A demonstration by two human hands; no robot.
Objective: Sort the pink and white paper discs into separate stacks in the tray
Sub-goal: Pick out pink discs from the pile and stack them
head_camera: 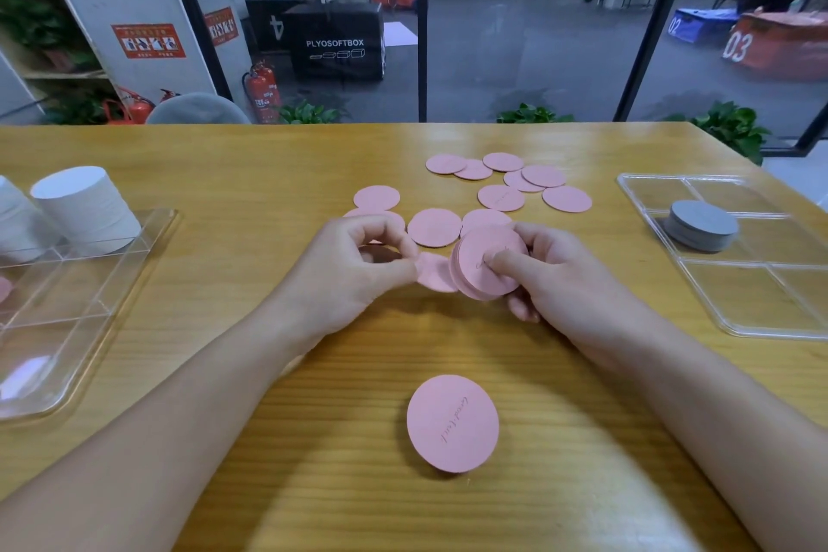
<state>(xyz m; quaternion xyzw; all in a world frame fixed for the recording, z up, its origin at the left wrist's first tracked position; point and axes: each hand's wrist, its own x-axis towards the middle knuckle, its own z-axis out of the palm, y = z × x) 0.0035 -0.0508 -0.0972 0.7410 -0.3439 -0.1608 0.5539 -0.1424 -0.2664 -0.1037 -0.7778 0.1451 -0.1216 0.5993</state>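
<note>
A: What were the hands doing over the yellow wooden table (403,148)?

B: The right hand (553,278) gripped a small stack of round pink paper discs (486,267), thumb pressed on the top disc and fingers curled beneath. The left hand (358,269) pinched a single pink paper disc (434,273) by its edge, touching the held stack's left side.

A: And the rest of the pink ones?

B: Loose pink discs (502,182) lay scattered beyond the held stack, some overlapping. One lone pink disc with handwriting (452,424) lay nearer the person than the stack, between the forearms.

A: The trays?

B: Left of the stack, a clear plastic divided tray (112,305) carried a tall stack of white paper discs (87,206) at its far end. Right of it, another clear divided tray (761,318) held a low pile of grey discs (701,224).
</note>
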